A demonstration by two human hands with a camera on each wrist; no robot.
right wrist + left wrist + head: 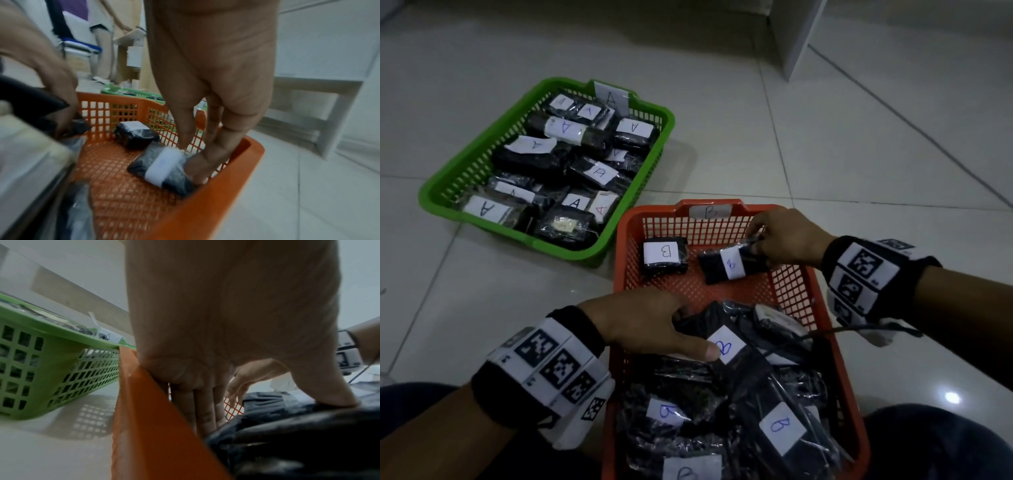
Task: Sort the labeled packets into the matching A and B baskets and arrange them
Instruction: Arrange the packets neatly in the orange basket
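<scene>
The orange B basket (822, 305) lies in front of me and the green A basket (448, 181) at the far left, filled with several A-labelled black packets. My right hand (756, 245) pinches the end of a B packet (731, 265) lying at the far right of the orange basket floor (115, 175); the same packet (162, 165) shows in the right wrist view. Another B packet (664, 255) lies to its left. My left hand (697, 334) grips a B packet (727, 346) on the near pile, thumb (329, 395) on top and fingers (203, 410) down beside it.
Several more B packets (780, 428) are heaped in the near half of the orange basket. A cable (859, 330) crosses its right rim. The two baskets nearly touch at one corner. Pale tiled floor surrounds them; a white furniture leg (796, 37) stands far right.
</scene>
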